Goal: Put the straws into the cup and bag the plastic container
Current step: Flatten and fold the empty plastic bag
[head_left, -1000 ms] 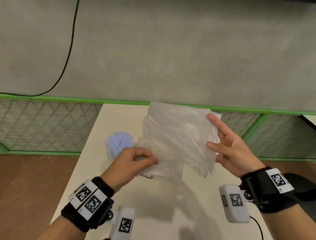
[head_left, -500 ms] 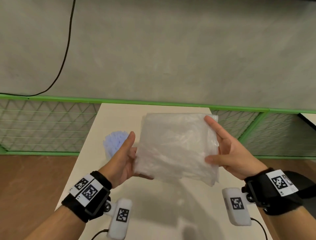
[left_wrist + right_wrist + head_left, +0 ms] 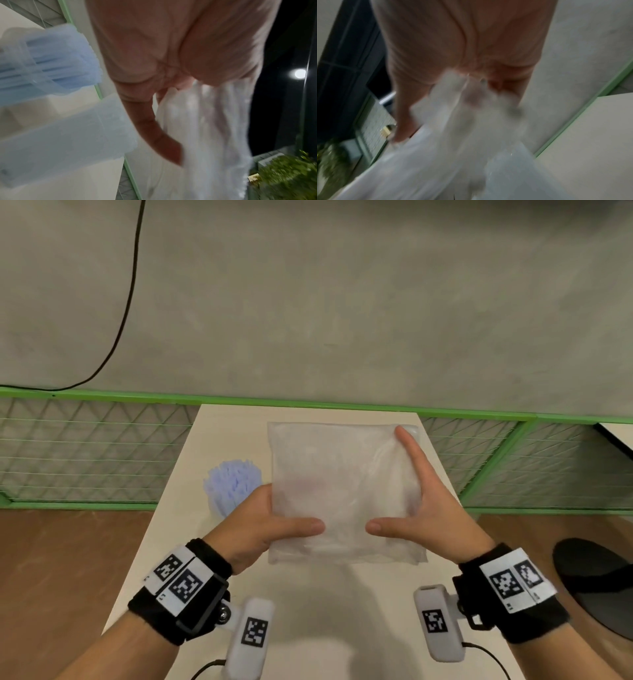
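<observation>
1. Plastic bag (image 3: 342,491): a second ago a crumpled, slanted sheet, now spread flat and squared up, edges roughly in line with the worktop (image 3: 308,604).
2. Left hand (image 3: 263,529): was a curled pinch on the bag's lower left corner, knuckles up. Now it sits on the left edge, thumb laid out straight on top, fingers gone underneath.
3. Right hand (image 3: 421,508): has slid lower along the right edge; thumb now points inward over the bag's front, toward the left thumb.
4. Blue straws (image 3: 233,484): more of the bundle shows left of the left hand than half a second ago.
</observation>
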Action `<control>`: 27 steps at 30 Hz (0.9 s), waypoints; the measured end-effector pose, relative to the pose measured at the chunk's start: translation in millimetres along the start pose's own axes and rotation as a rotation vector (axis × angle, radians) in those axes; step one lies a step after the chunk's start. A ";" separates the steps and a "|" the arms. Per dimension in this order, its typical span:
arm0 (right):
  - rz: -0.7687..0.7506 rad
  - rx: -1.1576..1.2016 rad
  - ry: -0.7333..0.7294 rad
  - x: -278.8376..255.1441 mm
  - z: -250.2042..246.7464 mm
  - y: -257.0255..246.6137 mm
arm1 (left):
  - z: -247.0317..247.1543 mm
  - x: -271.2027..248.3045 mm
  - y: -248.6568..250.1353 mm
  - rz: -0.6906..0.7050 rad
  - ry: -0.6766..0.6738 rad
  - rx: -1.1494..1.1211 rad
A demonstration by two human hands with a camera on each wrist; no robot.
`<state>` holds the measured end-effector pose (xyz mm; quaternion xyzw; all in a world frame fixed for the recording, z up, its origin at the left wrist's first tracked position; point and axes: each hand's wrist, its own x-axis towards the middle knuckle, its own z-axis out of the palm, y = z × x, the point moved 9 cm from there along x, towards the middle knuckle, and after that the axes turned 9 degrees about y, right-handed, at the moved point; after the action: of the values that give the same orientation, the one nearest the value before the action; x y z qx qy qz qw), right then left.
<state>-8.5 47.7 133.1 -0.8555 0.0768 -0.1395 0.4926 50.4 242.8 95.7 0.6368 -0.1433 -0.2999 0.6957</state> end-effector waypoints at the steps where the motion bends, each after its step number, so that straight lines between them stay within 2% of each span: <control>1: -0.026 -0.064 0.049 -0.1 1.0 -2.9 | 0.4 1.6 0.3 0.016 0.025 0.042; 7: -0.063 -0.387 0.212 -4.4 9.4 -9.3 | -6.4 8.1 5.3 0.171 0.249 0.409; 10: -0.065 -0.409 0.261 -9.4 18.1 -24.6 | 5.5 10.9 5.3 0.232 0.261 0.516; 14: -0.065 -0.583 0.290 -10.8 29.0 -30.8 | 18.7 7.9 9.6 0.293 0.272 0.533; 16: -0.080 -0.645 0.273 -10.0 34.2 -30.0 | 15.5 8.0 6.4 0.275 0.287 0.462; 19: -0.122 -0.548 0.242 -8.7 34.1 -29.3 | 2.2 6.3 4.0 0.214 0.318 0.346; 23: -0.244 -0.256 0.302 -4.9 6.9 -37.1 | -9.6 0.5 4.6 0.204 0.221 0.364; 25: -0.265 -0.352 0.255 2.2 -2.5 -43.1 | -8.2 -2.5 8.8 0.213 0.142 0.467; 27: -0.310 -0.509 0.095 11.6 6.1 -44.7 | -2.3 -2.1 14.6 0.246 0.043 0.582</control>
<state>4.1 72.0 170.7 -0.9455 0.0005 -0.2291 0.2312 53.6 246.0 110.0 0.7933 -0.2843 -0.1461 0.5182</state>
